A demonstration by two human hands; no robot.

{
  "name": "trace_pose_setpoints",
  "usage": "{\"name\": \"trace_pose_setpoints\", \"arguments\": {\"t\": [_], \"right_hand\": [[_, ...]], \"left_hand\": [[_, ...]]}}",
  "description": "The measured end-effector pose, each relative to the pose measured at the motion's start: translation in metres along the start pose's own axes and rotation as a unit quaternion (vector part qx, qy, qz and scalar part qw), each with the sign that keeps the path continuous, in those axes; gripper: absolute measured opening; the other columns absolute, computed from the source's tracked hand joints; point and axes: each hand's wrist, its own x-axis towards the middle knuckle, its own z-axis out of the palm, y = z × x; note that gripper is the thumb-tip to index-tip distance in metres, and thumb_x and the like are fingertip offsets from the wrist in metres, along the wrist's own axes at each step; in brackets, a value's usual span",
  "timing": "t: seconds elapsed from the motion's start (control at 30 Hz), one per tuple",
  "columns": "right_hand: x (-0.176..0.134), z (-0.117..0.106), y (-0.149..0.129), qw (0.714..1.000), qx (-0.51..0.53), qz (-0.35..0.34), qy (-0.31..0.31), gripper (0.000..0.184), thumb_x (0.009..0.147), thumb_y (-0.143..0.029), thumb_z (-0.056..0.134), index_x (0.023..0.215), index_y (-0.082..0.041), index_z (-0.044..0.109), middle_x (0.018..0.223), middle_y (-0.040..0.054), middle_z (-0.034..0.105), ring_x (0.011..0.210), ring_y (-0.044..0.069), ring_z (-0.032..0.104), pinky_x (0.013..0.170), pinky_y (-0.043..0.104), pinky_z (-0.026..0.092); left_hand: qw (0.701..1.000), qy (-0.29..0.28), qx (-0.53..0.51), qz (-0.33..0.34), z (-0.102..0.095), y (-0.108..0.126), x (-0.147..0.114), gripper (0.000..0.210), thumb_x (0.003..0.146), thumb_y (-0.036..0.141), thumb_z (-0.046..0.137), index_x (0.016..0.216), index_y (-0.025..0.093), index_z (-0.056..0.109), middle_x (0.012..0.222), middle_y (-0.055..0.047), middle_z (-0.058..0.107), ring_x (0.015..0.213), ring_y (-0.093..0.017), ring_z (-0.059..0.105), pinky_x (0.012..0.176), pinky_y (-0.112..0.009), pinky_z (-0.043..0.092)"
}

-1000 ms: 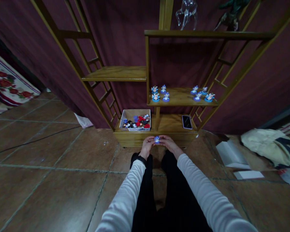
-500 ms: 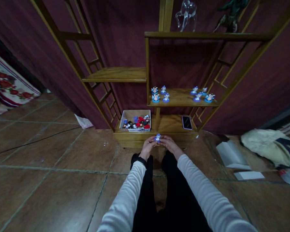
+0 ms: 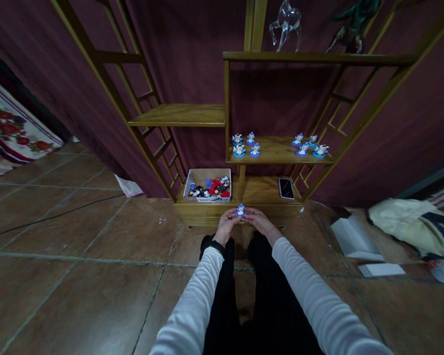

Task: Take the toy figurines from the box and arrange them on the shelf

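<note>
The left hand (image 3: pixel 226 224), with a dark band (image 3: pixel 217 246) at its wrist, and the right hand (image 3: pixel 259 220) face each other, each closed on one side of a small purple-and-white figurine (image 3: pixel 240 211) with its fingertips. The figurine is upright between them, just in front of the cabinet (image 3: pixel 207 213). Behind, on the low shelf (image 3: pixel 261 186), stand an open box (image 3: pixel 209 172) of jumbled red, black, white and purple pieces, at left, and a phone (image 3: pixel 286 188), lying at right. On the middle shelf (image 3: pixel 276 149) are two clusters of four figures each, left (image 3: pixel 255 150) and right (image 3: pixel 302 150). Higher, a glass horse (image 3: pixel 286 24) stands beside a dark statue (image 3: pixel 355 22).
</note>
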Motion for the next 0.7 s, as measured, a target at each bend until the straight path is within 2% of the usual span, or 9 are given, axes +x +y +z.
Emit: {"name": "trace_pose_setpoints", "arguments": {"t": [0.2,0.7], "right_hand": [[0.0009,0.0000,0.0007,1.000,0.002,-0.004,0.000,0.029,0.062,-0.020,0.073,0.091,-0.018,0.067,0.098,0.0047,0.069,0.091,0.017,0.064,0.090,0.033,0.047],[0.0028,-0.0015,0.0024,1.000,-0.006,0.003,0.025,0.022,0.061,-0.019,0.072,0.082,-0.017,0.069,0.086,0.0048,0.071,0.084,0.017,0.065,0.082,0.031,0.049]], "left_hand": [[0.998,0.026,0.026,0.044,0.0031,-0.0007,-0.0011,0.044,0.049,0.015,0.079,0.087,0.015,0.057,0.076,-0.001,0.064,0.071,-0.013,0.059,0.076,-0.030,0.044],[0.992,0.053,0.082,0.074,0.0079,-0.0002,-0.0023,0.045,0.049,0.017,0.078,0.083,0.018,0.049,0.073,0.003,0.058,0.066,-0.010,0.057,0.072,-0.027,0.045]]}}
